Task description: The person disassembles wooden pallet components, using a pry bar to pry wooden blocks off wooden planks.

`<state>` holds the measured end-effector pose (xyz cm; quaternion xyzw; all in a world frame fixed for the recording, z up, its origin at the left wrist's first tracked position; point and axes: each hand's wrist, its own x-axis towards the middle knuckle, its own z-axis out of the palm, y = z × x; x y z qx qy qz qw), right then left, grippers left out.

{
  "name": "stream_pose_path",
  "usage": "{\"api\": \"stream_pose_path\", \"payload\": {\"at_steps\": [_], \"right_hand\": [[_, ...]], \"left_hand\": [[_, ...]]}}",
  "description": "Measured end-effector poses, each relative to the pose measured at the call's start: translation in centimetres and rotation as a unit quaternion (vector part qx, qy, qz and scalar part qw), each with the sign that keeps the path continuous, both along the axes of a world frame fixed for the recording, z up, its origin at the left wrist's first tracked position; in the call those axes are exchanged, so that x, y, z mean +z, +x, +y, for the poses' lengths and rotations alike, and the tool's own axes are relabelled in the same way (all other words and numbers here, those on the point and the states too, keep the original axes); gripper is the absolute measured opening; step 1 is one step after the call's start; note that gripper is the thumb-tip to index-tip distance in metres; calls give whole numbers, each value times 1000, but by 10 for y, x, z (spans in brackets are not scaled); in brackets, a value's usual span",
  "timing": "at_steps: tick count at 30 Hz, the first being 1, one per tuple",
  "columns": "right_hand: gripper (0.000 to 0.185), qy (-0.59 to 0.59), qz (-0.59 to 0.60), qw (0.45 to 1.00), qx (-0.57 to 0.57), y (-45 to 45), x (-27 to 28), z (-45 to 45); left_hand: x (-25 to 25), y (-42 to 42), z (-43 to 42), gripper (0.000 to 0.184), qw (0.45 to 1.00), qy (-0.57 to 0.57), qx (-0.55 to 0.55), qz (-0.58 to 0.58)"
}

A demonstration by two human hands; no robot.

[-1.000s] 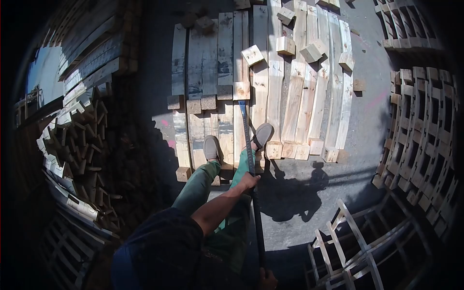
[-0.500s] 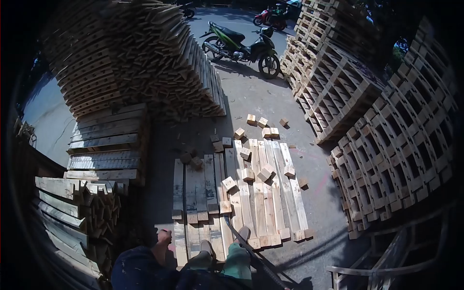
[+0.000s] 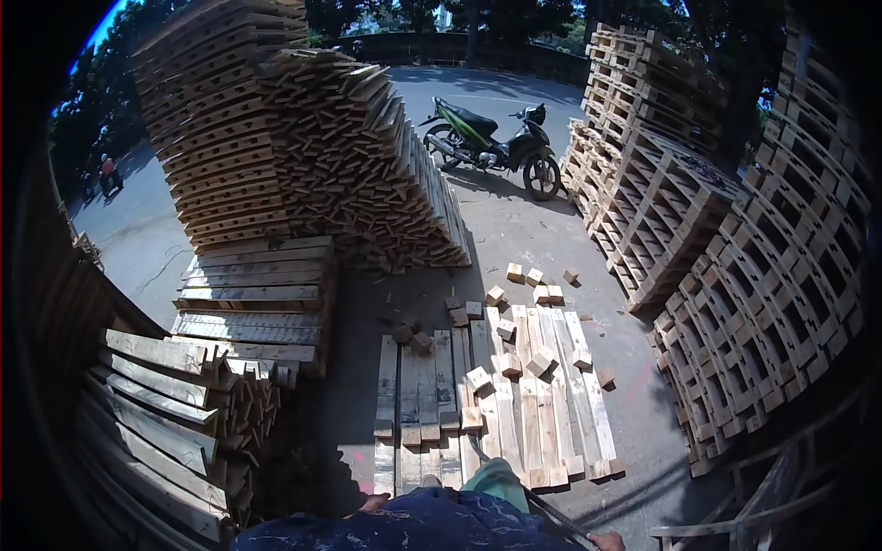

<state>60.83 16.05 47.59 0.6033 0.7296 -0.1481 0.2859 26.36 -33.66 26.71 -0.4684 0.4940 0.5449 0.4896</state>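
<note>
My left hand (image 3: 374, 502) shows only partly beyond the edge of my dark blue shirt, and its fingers are hidden. At the bottom right, my right hand (image 3: 606, 541) is closed around the upper end of a long thin dark bar (image 3: 544, 505). The bar slants down past my green trouser leg to the planks, its far tip beside a wooden block (image 3: 471, 419). Pale planks (image 3: 502, 422) lie side by side on the ground in front of me. Several more cut blocks, such as one block (image 3: 540, 361), sit loosely on and beyond them.
Stacked boards (image 3: 367, 174) rise at the back left, with lower plank piles (image 3: 156, 395) at the left. Tall pallet stacks (image 3: 763, 285) line the right side. A green and black motorbike (image 3: 491, 147) stands at the back. A wooden frame (image 3: 744, 523) lies at bottom right.
My view has tilted up and turned left, so the planks appear lower and further right. My left hand is now mostly covered by my shirt, and my right hand has come into view.
</note>
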Motion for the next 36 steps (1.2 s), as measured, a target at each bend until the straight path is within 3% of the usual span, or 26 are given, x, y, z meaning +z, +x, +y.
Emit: {"api": "stream_pose_path", "payload": {"at_steps": [16,19,23,27,31,33,34,36], "right_hand": [[57,0,6,1000,20,-49,3,-7],[56,-2,7,1000,27,-58,6,-8],[55,-5,8,1000,29,-64,9,-12],[54,-8,11,999,34,-69,10,-17],[53,-12,14,999,33,-69,10,-20],[52,-16,18,999,32,-70,10,-20],[52,-16,19,999,31,-69,10,-21],[52,-17,25,999,30,-70,9,-22]], "left_hand": [[16,-86,49,21,979,-30,0,200],[17,-114,87,24,984,-73,26,162],[17,-118,129,22,978,-6,47,205],[20,-104,151,24,983,44,10,177],[21,-82,153,32,988,-12,-79,129],[16,-77,149,28,982,-59,-137,120],[20,-67,140,49,978,-31,-169,120],[31,-60,126,50,976,-31,-187,111]]}}
